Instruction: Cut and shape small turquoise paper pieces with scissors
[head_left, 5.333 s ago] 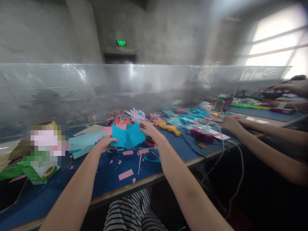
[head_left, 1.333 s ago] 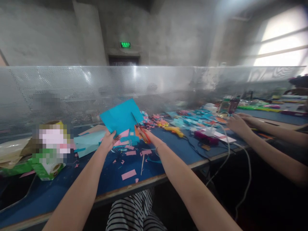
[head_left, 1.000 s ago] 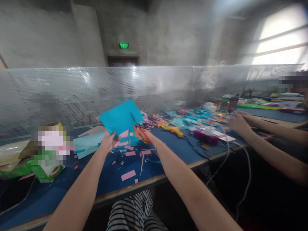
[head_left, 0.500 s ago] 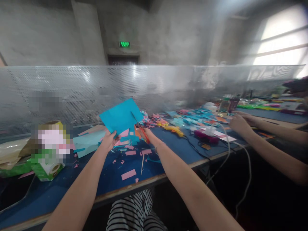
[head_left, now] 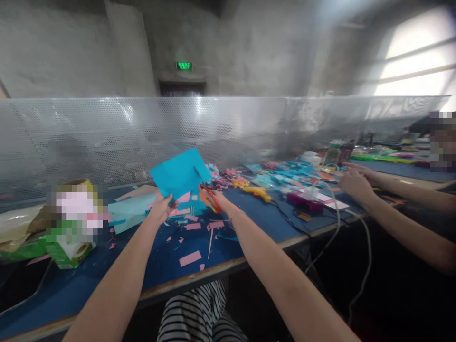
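"While the turquoise paper sheet [head_left: 176, 173] is pinched along its lower edge by the left hand [head_left: 163, 208], what is held in the right hand [head_left: 221, 202]?"

"Red-and-yellow-handled scissors [head_left: 213, 198]; one blade is seen across the sheet's right part (where the other lies cannot be told)."

"What could be spoiled from here?"

"A straight cut, probably. Since the far edge above the left hand is left unsupported, the sheet could be bent or swung by the blades."

"And below the hands?"

"Pink paper scraps [head_left: 190, 258] and a thin stick [head_left: 210, 243] are scattered there; any offcut let fall could be lost among them. To the right hand's right, a yellow glue gun [head_left: 257, 193] could be knocked by a wide swing."
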Motion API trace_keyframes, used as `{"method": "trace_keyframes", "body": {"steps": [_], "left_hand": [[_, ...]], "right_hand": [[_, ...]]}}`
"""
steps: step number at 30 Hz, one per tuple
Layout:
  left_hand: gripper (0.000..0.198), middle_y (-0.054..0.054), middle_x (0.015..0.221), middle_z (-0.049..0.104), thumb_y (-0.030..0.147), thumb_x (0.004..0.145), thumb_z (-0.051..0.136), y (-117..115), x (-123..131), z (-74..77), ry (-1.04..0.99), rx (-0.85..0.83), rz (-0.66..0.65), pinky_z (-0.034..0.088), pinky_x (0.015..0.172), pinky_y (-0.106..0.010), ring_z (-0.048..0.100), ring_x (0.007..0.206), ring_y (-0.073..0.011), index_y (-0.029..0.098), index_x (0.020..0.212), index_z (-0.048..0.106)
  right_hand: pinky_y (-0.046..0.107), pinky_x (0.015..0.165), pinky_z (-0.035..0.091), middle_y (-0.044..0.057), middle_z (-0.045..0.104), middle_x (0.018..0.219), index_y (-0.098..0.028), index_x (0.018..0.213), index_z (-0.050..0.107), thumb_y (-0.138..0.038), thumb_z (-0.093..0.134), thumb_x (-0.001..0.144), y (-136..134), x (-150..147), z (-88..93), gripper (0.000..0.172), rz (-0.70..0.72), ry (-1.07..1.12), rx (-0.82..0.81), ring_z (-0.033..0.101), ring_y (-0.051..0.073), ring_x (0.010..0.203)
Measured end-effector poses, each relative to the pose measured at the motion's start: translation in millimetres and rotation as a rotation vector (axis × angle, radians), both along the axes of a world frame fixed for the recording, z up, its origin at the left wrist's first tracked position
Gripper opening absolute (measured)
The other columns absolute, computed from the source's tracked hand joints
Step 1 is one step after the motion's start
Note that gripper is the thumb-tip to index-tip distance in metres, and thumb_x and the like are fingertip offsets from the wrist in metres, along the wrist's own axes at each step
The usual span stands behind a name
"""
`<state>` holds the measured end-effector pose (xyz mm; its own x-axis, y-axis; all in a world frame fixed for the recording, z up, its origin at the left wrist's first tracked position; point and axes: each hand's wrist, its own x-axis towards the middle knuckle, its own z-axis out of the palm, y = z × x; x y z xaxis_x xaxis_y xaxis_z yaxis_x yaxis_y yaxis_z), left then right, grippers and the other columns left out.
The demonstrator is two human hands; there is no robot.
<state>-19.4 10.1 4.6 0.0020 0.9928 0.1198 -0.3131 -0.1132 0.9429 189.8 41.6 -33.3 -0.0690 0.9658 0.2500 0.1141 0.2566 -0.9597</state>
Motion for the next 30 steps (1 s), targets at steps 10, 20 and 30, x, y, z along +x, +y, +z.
{"method": "trace_keyframes", "body": {"steps": [10,20,30], "left_hand": [[0.025,0.004,0.061,0.050,0.017,0.067,0.063,0,-5,1.4,0.043,0.057,-0.064,0.044,0.046,-0.021,0.048,0.046,-0.0074,0.019,0.086,0.047],[0.027,0.006,0.055,0.044,0.019,0.062,0.067,-9,-5,10.0,0.054,0.057,-0.097,0.036,0.040,-0.019,0.041,0.041,-0.0053,0.018,0.077,0.045],[0.027,0.007,0.054,0.036,0.023,0.062,0.068,-10,-10,10.1,0.134,0.084,-0.226,0.029,0.038,-0.017,0.035,0.040,-0.0037,0.017,0.073,0.044]], "right_hand": [[0.023,0.044,0.038,-0.005,0.040,0.046,-0.016,0.066,0.048,-0.058,0.049,0.070,-11,0,8.0,0.043,0.138,0.008,-0.048,0.038,0.006,0.039],[0.023,0.044,0.034,-0.004,0.041,0.049,-0.017,0.063,0.045,-0.061,0.048,0.069,-10,1,8.0,0.044,0.192,0.036,-0.066,0.039,0.006,0.040],[0.021,0.042,0.033,-0.004,0.040,0.045,-0.018,0.059,0.041,-0.064,0.042,0.070,-18,0,15.7,0.048,0.210,0.057,-0.090,0.041,0.007,0.040]]}}
